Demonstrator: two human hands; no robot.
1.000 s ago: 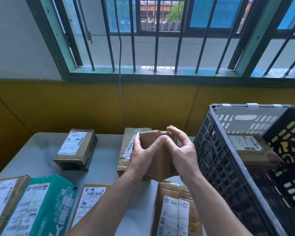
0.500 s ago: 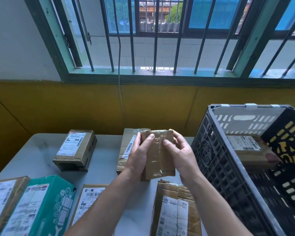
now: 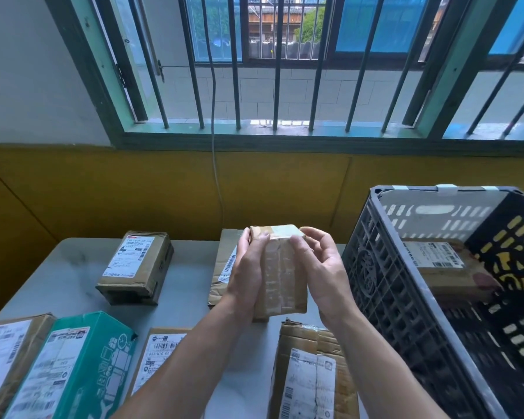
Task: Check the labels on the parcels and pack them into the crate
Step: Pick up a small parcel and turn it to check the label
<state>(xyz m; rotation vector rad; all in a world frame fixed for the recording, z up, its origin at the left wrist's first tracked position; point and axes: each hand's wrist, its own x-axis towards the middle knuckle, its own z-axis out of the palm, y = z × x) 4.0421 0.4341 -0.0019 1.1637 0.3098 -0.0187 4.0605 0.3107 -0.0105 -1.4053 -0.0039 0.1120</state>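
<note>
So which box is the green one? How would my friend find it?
Start at the grey table and look at its near left corner. The teal-green box lies there between two brown parcels. It is the only coloured one, with white drawings on its side.

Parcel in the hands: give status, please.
Left hand and right hand both grip the taped parcel, raised over the table. Crate at right, one parcel inside. Path clear.

The parcel labels (image 3: pixel 129 257) carry barcodes and print too small and blurred to read.
</note>
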